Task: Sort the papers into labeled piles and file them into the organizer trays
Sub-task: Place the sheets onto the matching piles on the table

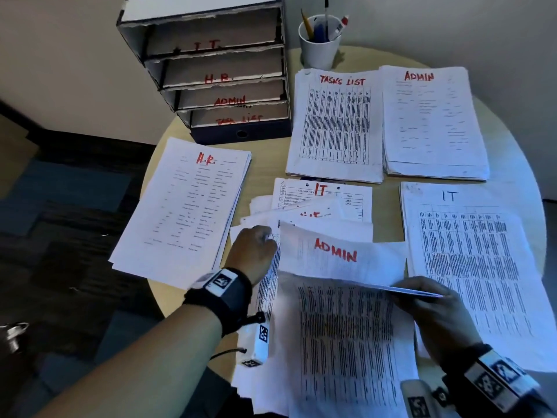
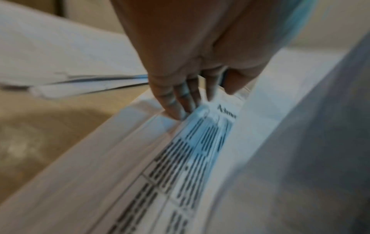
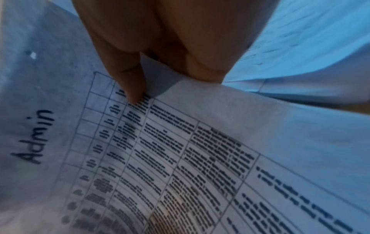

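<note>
Papers lie sorted on the round desk (image 1: 385, 57): an H.R. pile (image 1: 184, 206) at left, a Tasks List pile (image 1: 334, 125) and an Admin pile (image 1: 431, 122) at the back, an IT pile (image 1: 470, 260) at right. The right hand (image 1: 434, 309) pinches the lower edge of a sheet marked ADMIN (image 1: 340, 257), lifted off the loose unsorted heap (image 1: 340, 342) in front. The left hand (image 1: 254, 251) rests on that heap, fingers (image 2: 176, 101) curled onto the sheets' edges. The labeled organizer (image 1: 217, 73) stands behind the H.R. pile, beside a cup of pens (image 1: 321, 46).
</note>
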Action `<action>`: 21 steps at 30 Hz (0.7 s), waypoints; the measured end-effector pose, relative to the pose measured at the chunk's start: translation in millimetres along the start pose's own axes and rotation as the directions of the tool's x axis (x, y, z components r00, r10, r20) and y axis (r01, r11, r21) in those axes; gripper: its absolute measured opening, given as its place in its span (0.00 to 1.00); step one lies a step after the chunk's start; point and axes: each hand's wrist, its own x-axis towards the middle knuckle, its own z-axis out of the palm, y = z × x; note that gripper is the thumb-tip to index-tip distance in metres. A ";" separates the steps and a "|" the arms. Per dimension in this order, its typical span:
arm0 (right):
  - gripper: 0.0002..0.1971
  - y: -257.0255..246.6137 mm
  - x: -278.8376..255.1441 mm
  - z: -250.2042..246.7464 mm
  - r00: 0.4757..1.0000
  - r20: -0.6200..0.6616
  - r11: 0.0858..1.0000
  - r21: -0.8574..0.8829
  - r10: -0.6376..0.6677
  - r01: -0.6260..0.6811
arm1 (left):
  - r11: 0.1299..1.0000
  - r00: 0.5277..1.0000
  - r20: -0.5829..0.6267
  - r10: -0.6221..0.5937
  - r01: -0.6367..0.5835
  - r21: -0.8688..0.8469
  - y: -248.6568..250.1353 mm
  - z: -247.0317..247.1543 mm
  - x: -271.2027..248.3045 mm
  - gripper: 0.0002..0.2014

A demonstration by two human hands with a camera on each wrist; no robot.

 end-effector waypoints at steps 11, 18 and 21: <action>0.19 14.7 -7.8 -16.7 0.987 0.046 0.975 0.151 0.156 -0.161 | 0.997 0.989 -0.136 -0.066 0.072 0.037 -1.1 26.0 4.4 0.27; 0.22 -1.3 -9.2 -20.7 0.971 0.205 0.991 0.021 0.122 -0.129 | 0.950 0.994 0.017 0.112 -0.102 -0.295 -16.7 10.8 -25.0 0.07; 0.33 1.9 -4.2 -14.8 0.977 0.185 0.992 0.046 0.110 -0.120 | 0.847 0.952 0.262 0.160 0.004 -0.532 -13.9 4.1 -40.8 0.04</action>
